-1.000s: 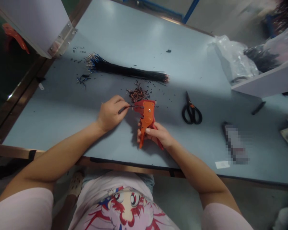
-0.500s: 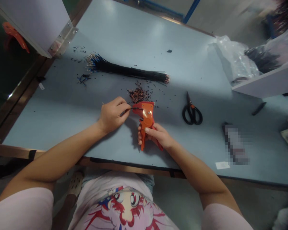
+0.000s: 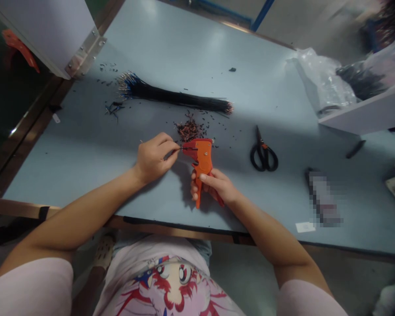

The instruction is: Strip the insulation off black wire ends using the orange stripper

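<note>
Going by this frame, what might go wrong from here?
The left hand pinches a black wire close to the mouth of the orange-and-red tool in the right hand, so a slip might nip a finger. The loose clippings heaped just beyond the tool's head could get bumped and scatter, perhaps toward the wire bundle.

White card (image 3: 305,227), lower right: faint marks, too small to read
Pale tag (image 3: 55,118), upper left: too small to read
Pixelated object (image 3: 325,197), lower right: unreadable
Elsewhere: nothing legible
</note>
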`<state>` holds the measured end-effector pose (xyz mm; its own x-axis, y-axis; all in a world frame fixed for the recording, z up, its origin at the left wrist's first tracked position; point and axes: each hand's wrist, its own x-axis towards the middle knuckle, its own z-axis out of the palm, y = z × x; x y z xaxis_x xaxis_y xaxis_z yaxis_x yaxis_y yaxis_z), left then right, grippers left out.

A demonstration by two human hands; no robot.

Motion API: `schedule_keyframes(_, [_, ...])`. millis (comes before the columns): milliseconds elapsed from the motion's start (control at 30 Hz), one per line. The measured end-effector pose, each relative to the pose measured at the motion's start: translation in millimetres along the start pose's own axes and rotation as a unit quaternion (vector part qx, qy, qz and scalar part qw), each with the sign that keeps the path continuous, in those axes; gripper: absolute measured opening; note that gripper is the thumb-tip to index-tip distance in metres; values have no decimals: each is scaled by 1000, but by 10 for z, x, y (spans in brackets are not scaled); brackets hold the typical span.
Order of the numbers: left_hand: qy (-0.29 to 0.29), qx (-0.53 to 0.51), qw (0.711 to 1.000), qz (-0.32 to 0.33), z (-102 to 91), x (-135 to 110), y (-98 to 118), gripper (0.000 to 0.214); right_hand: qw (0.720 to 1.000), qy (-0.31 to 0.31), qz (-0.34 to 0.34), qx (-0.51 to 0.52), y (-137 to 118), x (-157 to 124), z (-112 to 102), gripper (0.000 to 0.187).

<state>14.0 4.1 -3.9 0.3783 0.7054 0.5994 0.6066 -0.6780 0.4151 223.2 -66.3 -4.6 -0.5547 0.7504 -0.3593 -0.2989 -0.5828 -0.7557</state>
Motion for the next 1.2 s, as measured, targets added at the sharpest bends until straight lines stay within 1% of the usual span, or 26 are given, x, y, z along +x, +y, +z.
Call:
schedule_keyframes(200, [-5, -17, 1000, -8, -2, 9, 9, 9, 1000, 8, -7, 10, -12, -13, 32, 29])
schedule_keyframes(367, [-18, -33, 999, 5, -7, 7, 14, 9, 1000, 28, 3, 7, -37, -30, 75, 29])
schedule_keyframes(533, [-45, -4, 999, 14, -32, 22, 39, 11, 999, 41, -1, 8, -32, -23, 98, 32])
schedule_keyframes(700, [-65, 22, 998, 14, -27, 38, 26, 13, 999, 45, 8, 28, -15, -3, 73, 33])
schedule_keyframes(767, [-68, 41, 997, -2, -26, 46, -14, 12, 996, 68, 3, 52, -48, 2, 35, 34])
schedule_keyframes(833, [-60, 50, 996, -41, -29, 56, -65, 10, 991, 100, -14, 83, -105, 4, -21, 33])
schedule_keyframes(900, [-44, 39, 995, -79, -30, 63, -106, 8, 987, 114, -31, 109, -162, 3, -76, 30])
schedule_keyframes(933, [-37, 27, 995, -90, -28, 64, -116, 9, 987, 109, -31, 116, -181, 3, -96, 29])
schedule_keyframes(1000, [-29, 1, 995, -92, -16, 60, -113, 10, 989, 86, -20, 118, -191, 3, -115, 27])
schedule_keyframes(1100, [-22, -34, 997, -67, 13, 48, -74, 10, 993, 48, 6, 105, -147, 7, -100, 28])
schedule_keyframes(1200, [-18, -45, 998, -49, 35, 45, -51, 9, 995, 29, 21, 96, -95, 9, -74, 31])
